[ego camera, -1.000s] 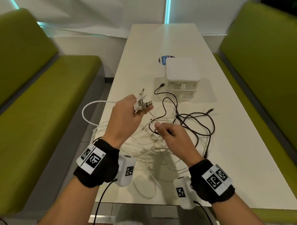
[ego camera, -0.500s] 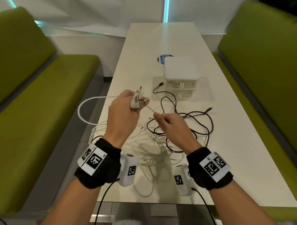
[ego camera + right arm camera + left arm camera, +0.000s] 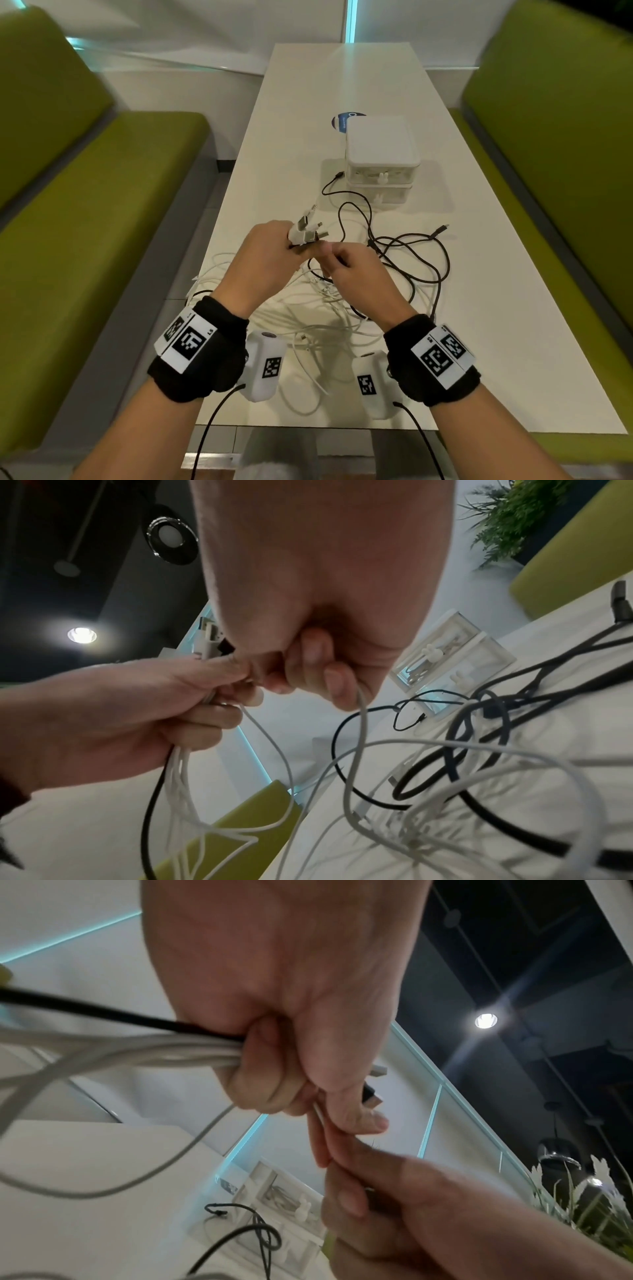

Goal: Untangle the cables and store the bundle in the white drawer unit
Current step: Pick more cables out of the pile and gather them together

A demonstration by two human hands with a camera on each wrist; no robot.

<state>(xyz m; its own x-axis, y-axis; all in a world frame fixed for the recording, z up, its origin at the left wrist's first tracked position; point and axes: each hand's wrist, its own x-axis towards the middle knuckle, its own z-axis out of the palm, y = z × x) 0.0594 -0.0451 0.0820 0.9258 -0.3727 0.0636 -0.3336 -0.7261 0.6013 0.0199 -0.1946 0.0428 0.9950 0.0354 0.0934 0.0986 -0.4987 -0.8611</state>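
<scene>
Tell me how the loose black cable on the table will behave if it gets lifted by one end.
The black cable lies in slack, crossing loops, so it is probably floppy and would trail rather than hold shape. It crosses the white cables near the right hand, so lifting it would likely drag them along. It looks thin, probably light.

Drawer unit stands on the table at frame centre; cable tangle lies before it; benches flank both sides.
</scene>
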